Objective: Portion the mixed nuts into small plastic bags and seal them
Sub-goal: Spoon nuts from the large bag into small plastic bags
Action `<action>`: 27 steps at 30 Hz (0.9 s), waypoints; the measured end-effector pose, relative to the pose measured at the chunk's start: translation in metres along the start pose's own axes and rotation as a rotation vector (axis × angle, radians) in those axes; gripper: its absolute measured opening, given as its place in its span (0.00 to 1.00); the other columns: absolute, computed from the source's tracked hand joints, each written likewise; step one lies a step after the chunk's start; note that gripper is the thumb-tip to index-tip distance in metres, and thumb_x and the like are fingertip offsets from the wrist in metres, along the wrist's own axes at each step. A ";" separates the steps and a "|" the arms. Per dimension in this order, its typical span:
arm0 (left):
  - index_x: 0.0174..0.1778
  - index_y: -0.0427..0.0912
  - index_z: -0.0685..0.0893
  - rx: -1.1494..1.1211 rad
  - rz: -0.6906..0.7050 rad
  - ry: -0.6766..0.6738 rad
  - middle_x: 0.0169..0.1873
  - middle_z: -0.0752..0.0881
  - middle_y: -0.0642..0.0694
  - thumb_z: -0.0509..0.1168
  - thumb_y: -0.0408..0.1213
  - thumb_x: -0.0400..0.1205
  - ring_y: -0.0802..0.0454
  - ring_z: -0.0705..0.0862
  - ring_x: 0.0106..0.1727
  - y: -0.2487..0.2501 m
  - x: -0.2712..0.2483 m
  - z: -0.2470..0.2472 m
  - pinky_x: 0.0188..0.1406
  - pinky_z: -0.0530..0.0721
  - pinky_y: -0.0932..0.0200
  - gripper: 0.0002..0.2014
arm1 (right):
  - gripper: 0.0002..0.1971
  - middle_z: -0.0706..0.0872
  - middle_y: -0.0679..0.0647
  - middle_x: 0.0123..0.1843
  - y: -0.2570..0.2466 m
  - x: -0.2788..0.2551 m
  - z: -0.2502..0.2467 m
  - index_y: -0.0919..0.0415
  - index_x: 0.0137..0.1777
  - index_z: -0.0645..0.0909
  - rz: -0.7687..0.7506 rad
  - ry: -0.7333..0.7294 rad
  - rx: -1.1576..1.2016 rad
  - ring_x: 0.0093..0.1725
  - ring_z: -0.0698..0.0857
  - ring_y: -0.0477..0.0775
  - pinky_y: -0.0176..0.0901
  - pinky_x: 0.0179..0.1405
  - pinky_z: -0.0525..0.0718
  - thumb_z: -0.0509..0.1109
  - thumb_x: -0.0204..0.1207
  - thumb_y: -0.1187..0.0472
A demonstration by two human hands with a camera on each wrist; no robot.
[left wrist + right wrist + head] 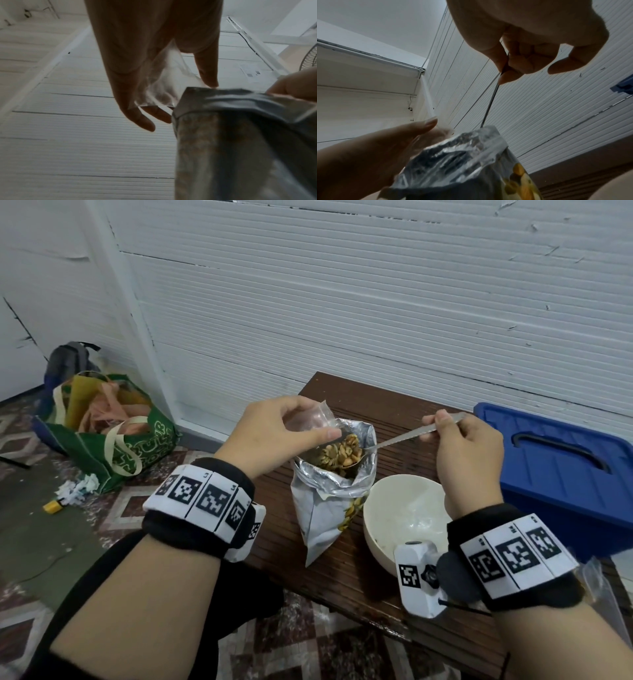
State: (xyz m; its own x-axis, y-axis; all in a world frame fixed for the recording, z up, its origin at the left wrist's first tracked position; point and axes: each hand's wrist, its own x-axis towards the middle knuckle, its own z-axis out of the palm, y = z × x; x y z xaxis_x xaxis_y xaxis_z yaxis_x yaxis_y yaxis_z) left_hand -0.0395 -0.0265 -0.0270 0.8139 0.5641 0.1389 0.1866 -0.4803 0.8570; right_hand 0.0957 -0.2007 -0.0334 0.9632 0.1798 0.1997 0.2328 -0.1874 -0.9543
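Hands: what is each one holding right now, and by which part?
Left hand pinches the small clear bag near its upper edge. Right hand grips the spoon by the far end of its handle.

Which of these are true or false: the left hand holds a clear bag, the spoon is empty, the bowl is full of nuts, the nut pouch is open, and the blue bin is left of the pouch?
1. The left hand holds a clear bag. True.
2. The spoon, held by the right hand, is empty. False: it carries nuts over the pouch mouth.
3. The bowl is full of nuts. False: its white inside shows almost bare.
4. The pouch is open. True.
5. The blue bin is left of the pouch. False: it sits to the right, past the bowl.
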 end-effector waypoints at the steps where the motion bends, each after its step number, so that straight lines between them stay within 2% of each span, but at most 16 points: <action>1: 0.53 0.56 0.86 0.032 0.006 -0.019 0.46 0.88 0.62 0.78 0.55 0.67 0.71 0.84 0.50 0.000 0.000 -0.003 0.44 0.76 0.82 0.20 | 0.13 0.85 0.45 0.30 -0.002 0.002 -0.001 0.56 0.41 0.87 -0.003 0.004 0.002 0.33 0.79 0.38 0.39 0.41 0.76 0.63 0.84 0.57; 4: 0.55 0.58 0.86 0.153 0.025 -0.097 0.45 0.87 0.64 0.78 0.56 0.65 0.73 0.82 0.50 0.001 0.000 -0.009 0.39 0.73 0.85 0.23 | 0.14 0.86 0.45 0.29 -0.007 0.008 -0.003 0.51 0.37 0.85 -0.001 0.009 0.025 0.38 0.83 0.46 0.52 0.50 0.84 0.63 0.83 0.57; 7: 0.60 0.56 0.86 0.273 0.045 -0.113 0.49 0.86 0.63 0.79 0.57 0.64 0.71 0.81 0.52 0.001 0.002 -0.010 0.42 0.73 0.81 0.28 | 0.14 0.85 0.45 0.30 -0.011 0.012 -0.005 0.52 0.39 0.86 -0.002 0.013 0.035 0.41 0.84 0.47 0.55 0.57 0.84 0.63 0.83 0.57; 10: 0.64 0.54 0.85 0.365 0.074 -0.119 0.54 0.86 0.61 0.79 0.58 0.64 0.67 0.81 0.56 0.002 0.004 -0.010 0.50 0.72 0.78 0.32 | 0.13 0.85 0.45 0.30 -0.012 0.014 -0.006 0.54 0.40 0.86 0.003 0.019 0.040 0.40 0.83 0.47 0.56 0.57 0.84 0.62 0.83 0.57; 13: 0.65 0.53 0.84 0.445 0.095 -0.128 0.57 0.85 0.60 0.78 0.59 0.64 0.64 0.80 0.58 0.004 0.005 -0.009 0.59 0.75 0.68 0.33 | 0.13 0.84 0.45 0.29 -0.013 0.015 -0.005 0.55 0.41 0.86 0.013 0.015 0.038 0.38 0.83 0.47 0.56 0.56 0.84 0.62 0.83 0.57; 16: 0.65 0.54 0.84 0.499 0.105 -0.143 0.57 0.86 0.58 0.77 0.62 0.64 0.62 0.81 0.59 0.006 0.006 -0.006 0.63 0.78 0.61 0.34 | 0.14 0.85 0.45 0.28 -0.012 0.018 -0.001 0.53 0.39 0.86 0.030 -0.013 0.052 0.40 0.84 0.52 0.58 0.55 0.85 0.63 0.83 0.56; 18: 0.64 0.54 0.84 0.497 0.099 -0.152 0.56 0.87 0.58 0.76 0.62 0.64 0.61 0.82 0.58 0.006 0.006 -0.003 0.63 0.79 0.58 0.33 | 0.14 0.85 0.45 0.28 -0.012 0.019 0.003 0.53 0.38 0.86 0.031 -0.040 0.048 0.39 0.83 0.53 0.53 0.48 0.85 0.63 0.83 0.56; 21: 0.62 0.54 0.85 0.470 0.092 -0.148 0.54 0.87 0.57 0.77 0.62 0.64 0.60 0.82 0.57 0.007 0.006 0.002 0.63 0.80 0.55 0.32 | 0.15 0.85 0.43 0.31 -0.010 0.020 0.007 0.58 0.39 0.86 0.021 -0.076 0.027 0.37 0.81 0.45 0.37 0.38 0.77 0.62 0.84 0.57; 24: 0.61 0.54 0.86 0.456 0.084 -0.152 0.51 0.89 0.58 0.76 0.63 0.63 0.60 0.83 0.55 0.007 0.006 0.005 0.63 0.80 0.53 0.31 | 0.16 0.87 0.42 0.33 -0.005 0.021 0.011 0.57 0.35 0.84 0.044 -0.118 0.031 0.36 0.79 0.40 0.37 0.41 0.74 0.63 0.84 0.58; 27: 0.59 0.55 0.87 0.451 0.078 -0.151 0.48 0.89 0.59 0.74 0.66 0.62 0.59 0.84 0.54 0.004 0.008 0.006 0.65 0.79 0.47 0.32 | 0.19 0.88 0.45 0.37 0.000 0.021 0.014 0.56 0.30 0.84 0.071 -0.161 0.060 0.31 0.74 0.39 0.37 0.39 0.70 0.64 0.83 0.58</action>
State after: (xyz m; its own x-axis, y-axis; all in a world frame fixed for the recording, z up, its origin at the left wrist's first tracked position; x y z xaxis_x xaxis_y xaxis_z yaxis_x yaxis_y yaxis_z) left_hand -0.0289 -0.0284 -0.0255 0.8993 0.4275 0.0921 0.3150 -0.7794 0.5416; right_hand 0.1138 -0.1835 -0.0320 0.9420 0.3212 0.0974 0.1517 -0.1485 -0.9772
